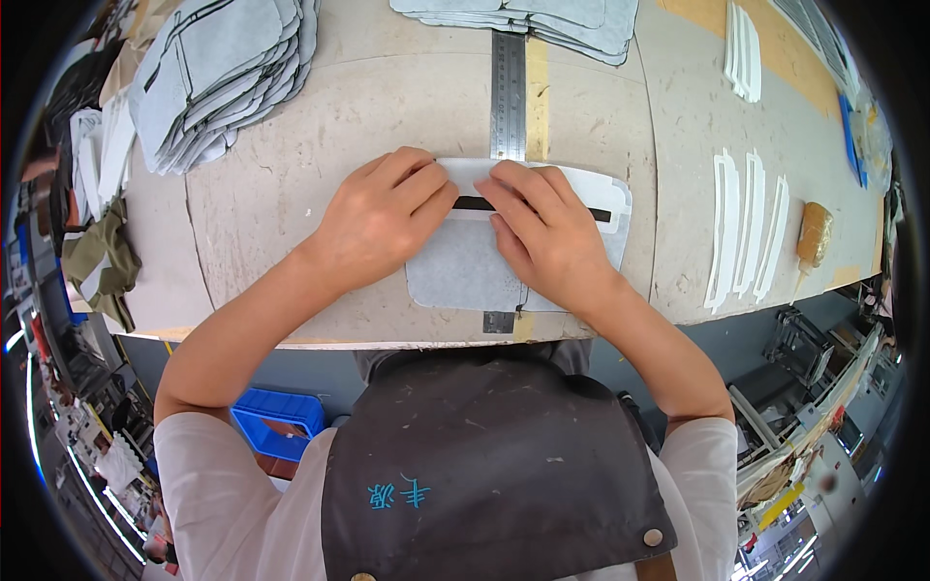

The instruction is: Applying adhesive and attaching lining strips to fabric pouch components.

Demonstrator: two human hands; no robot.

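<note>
From my remote seat, near to far: dark apron (484, 436) right up against the bench's near edge; blue crate (312, 414) below that edge, L of it. Grey-blue panel (455, 266) = main piece, lying flat approx. mid-bench by the near edge, on top of a steel ruler (508, 92) that pokes out both ends. Black band (602, 215) w/ white border runs crosswise near the panel's far side.

Left hand (383, 213): fingers curled tight at the band's L end, tips hidden, so can't tell if that grip is clamped on anything. Right hand (557, 232): thumb nearer me, index beyond the band, spread apart; can't tell if they pinch cloth.

Step, my read: lining up/smoothing the band w/ both hands. Next move prob. calls for keeping the panel square to the ruler, light pressure, working along toward the band's R end w/o puckering.

Further out: white strips (724, 232) and amber bottle (814, 235) toward the bench's near R corner; another white strip bundle (743, 58) toward far R. Stacked grey-blue pieces (223, 77) far L, 2nd stack (542, 19) at far edge, mid.
</note>
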